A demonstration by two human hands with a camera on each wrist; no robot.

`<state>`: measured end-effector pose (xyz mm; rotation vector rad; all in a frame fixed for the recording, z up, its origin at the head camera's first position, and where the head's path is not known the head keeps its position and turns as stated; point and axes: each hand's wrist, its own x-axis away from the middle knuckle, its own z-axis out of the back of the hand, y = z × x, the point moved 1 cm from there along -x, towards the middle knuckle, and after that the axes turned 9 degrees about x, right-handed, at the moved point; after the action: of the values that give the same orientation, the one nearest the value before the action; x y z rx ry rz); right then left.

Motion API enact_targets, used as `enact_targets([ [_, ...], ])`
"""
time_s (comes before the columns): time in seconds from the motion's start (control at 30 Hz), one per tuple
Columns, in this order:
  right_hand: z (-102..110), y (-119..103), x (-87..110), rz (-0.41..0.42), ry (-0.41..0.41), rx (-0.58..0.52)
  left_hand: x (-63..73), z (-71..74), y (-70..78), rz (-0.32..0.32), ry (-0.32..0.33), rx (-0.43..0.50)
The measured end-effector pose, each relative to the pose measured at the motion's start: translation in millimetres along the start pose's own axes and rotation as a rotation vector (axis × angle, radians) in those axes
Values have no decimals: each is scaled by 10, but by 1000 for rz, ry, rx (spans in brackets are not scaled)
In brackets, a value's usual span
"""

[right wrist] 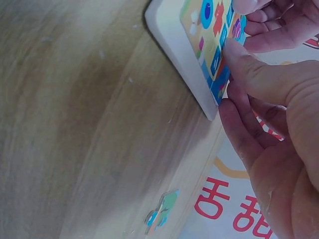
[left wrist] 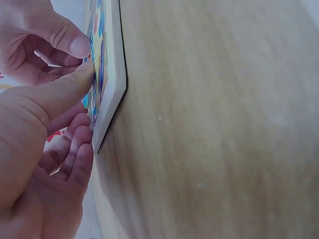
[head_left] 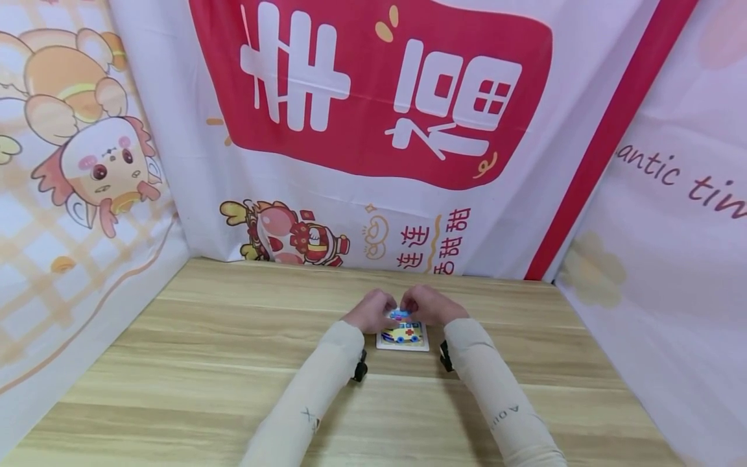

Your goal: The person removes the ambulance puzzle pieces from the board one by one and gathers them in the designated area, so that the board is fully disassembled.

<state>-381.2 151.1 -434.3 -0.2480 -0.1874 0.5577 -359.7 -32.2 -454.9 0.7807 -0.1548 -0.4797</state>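
A small picture puzzle board (head_left: pixel 403 347) with a white rim lies flat on the table, showing a yellow ambulance with a red cross and blue wheels. At its far edge, my left hand (head_left: pixel 373 311) and right hand (head_left: pixel 430 305) meet over a blue puzzle piece (head_left: pixel 399 314). The left thumb (left wrist: pixel 75 82) and fingers pinch this piece from the left. From the right, the right thumb (right wrist: pixel 239 57) presses on it, fingers curled toward the board's far edge. Fingers hide much of the piece and the board's upper part.
Beyond the board, a loose green and blue puzzle piece (right wrist: pixel 163 211) lies on the wooden table (head_left: pixel 233 376). A printed white and red cloth (head_left: pixel 373 220) hangs along the table's far edge, with more cloth (head_left: pixel 653 259) at both sides.
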Motion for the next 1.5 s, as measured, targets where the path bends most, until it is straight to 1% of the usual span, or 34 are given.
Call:
enact_targets([
  [0.23,-10,-10,27,22,26,-6,1,-9,-24,-17,8,15],
  [0.37,-11,-21,43,15,25,-15,6,-8,-29,-32,10,23],
  [0.47,-10,-29,47,6,25,-1,9,-7,-32,-40,10,22],
  [0.53,-13,-31,46,3,23,19,8,-11,-37,-39,10,23],
  [0.73,-19,-38,44,0,29,59,4,-21,-44,-10,12,38],
  [1.03,-38,-15,54,-3,44,69,-11,-36,-54,-17,8,46],
  [1.2,-49,12,67,-15,60,48,-16,-44,-48,-13,13,43],
  [1.5,-38,37,89,-33,80,-42,-12,-30,-59,-2,12,35],
])
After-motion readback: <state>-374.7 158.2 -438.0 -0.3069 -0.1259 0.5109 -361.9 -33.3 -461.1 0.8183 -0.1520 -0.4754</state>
